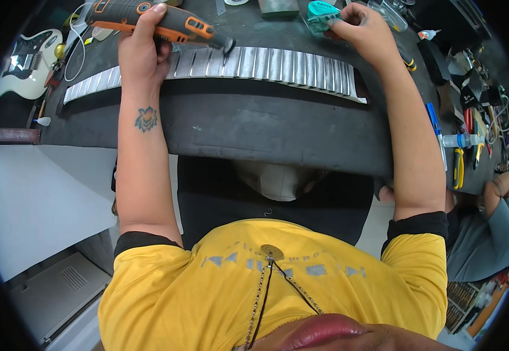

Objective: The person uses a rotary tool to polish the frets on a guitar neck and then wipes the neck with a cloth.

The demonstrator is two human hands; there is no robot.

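Note:
My left hand [139, 55] is wrapped around a black and orange rotary tool [178, 24] above the bench. Its narrow nose points right and ends in a small dark round bit [229, 45], close over the far edge of a long ribbed metal strip [266, 63]. The silvery strip lies curved across the dark bench, and my left wrist hides part of it. At the far right of the bench, my right hand [366, 28] is closed, its fingertips pinching the right edge of a small clear plastic case with a teal top [323, 14].
A grey-green block [279, 7] sits at the back. Tools, including yellow-handled pliers [458, 168] and a blue pen [433, 120], lie along the right side. A white electric guitar [29, 61] stands at left. Another person [485, 234] sits at right. The bench's near edge runs before me.

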